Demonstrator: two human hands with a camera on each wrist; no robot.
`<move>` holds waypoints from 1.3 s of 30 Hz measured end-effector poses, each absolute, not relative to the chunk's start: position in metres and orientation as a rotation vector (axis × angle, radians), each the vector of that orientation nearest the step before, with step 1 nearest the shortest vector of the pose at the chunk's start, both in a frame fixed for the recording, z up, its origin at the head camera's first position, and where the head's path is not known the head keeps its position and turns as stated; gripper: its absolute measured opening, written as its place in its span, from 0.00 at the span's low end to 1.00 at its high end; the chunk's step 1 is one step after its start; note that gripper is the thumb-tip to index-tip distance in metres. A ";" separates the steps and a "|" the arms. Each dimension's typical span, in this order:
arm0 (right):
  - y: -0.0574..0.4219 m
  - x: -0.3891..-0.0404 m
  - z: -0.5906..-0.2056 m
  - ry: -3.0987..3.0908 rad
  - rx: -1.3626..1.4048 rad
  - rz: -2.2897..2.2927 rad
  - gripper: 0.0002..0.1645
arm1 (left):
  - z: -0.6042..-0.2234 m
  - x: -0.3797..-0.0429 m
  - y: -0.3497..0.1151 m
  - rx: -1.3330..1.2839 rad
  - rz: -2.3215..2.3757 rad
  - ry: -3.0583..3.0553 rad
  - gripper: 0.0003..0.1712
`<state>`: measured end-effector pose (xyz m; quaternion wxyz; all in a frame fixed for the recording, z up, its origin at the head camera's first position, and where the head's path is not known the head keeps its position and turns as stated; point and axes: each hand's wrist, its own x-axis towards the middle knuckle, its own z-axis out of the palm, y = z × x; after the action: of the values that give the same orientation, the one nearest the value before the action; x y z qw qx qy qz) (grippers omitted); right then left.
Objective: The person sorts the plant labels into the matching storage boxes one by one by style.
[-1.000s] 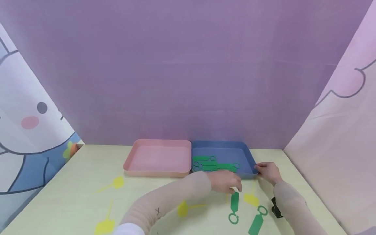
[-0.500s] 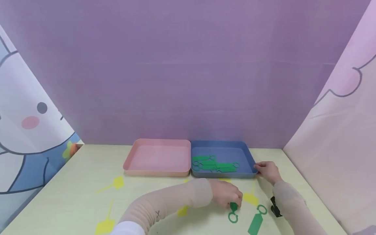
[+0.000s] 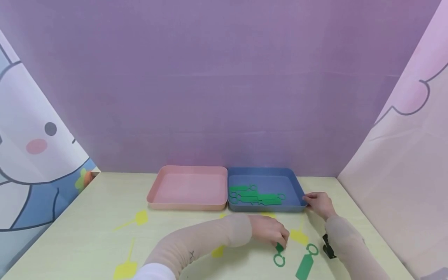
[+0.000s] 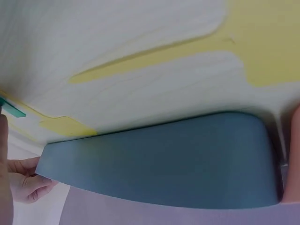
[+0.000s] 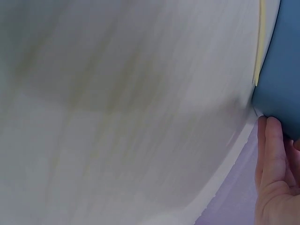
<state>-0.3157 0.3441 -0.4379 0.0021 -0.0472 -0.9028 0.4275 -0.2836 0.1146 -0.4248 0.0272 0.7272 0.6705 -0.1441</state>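
Note:
My left hand [image 3: 269,230] reaches across the table and pinches a flat green tag with a ring end [image 3: 279,259]. Its ring points toward the near edge; the fingers hide most of the flat part. In the left wrist view a bit of the green tag [image 4: 14,110] shows beside the fingers. At the right, my right hand [image 3: 320,205] grips the near right corner of a blue tray [image 3: 266,209]. Several green tags [image 3: 248,196] lie inside that tray. Another green tag [image 3: 305,266] lies on the table, right of the left hand.
A pink tray [image 3: 190,188] stands against the blue one's left side. Flat yellow tags with thin tails, such as this yellow tag [image 3: 126,269], are scattered on the table. A black object [image 3: 328,247] lies beside the right forearm. A purple wall [image 3: 224,97] rises behind.
My left hand has come down and nearer onto the green tag, now covering most of its flat part and pinching it. The right hand stays at the blue tray's corner.

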 end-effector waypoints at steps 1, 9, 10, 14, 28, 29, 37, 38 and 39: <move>0.344 -0.316 -0.438 -2.834 -0.150 1.345 0.19 | -0.425 -0.284 0.114 2.254 -0.438 2.064 0.16; 0.346 -0.318 -0.441 -2.824 -0.145 1.374 0.19 | -0.429 -0.285 0.115 2.253 -0.437 2.070 0.17; 0.346 -0.318 -0.442 -2.821 -0.145 1.376 0.19 | -0.429 -0.285 0.115 2.243 -0.444 2.077 0.17; 0.345 -0.319 -0.443 -2.816 -0.137 1.365 0.20 | -0.430 -0.282 0.116 2.203 -0.470 2.115 0.18; 0.346 -0.319 -0.443 -2.818 -0.146 1.351 0.20 | -0.428 -0.277 0.123 2.018 -0.374 2.195 0.15; 0.346 -0.319 -0.443 -2.816 -0.138 1.352 0.20 | -0.428 -0.277 0.122 2.007 -0.359 2.198 0.15; 0.345 -0.317 -0.441 -2.823 -0.150 1.353 0.20 | -0.425 -0.275 0.116 1.978 -0.292 2.239 0.18; 0.345 -0.317 -0.441 -2.826 -0.144 1.349 0.20 | -0.425 -0.275 0.116 1.986 -0.294 2.241 0.18; 0.345 -0.317 -0.441 -2.826 -0.142 1.348 0.20 | -0.425 -0.275 0.115 1.994 -0.304 2.244 0.18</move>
<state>-0.3174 0.3455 -0.4411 0.0038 -0.0454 -0.9017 0.4301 -0.2754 0.1151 -0.4249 0.0622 0.6596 0.7423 -0.1004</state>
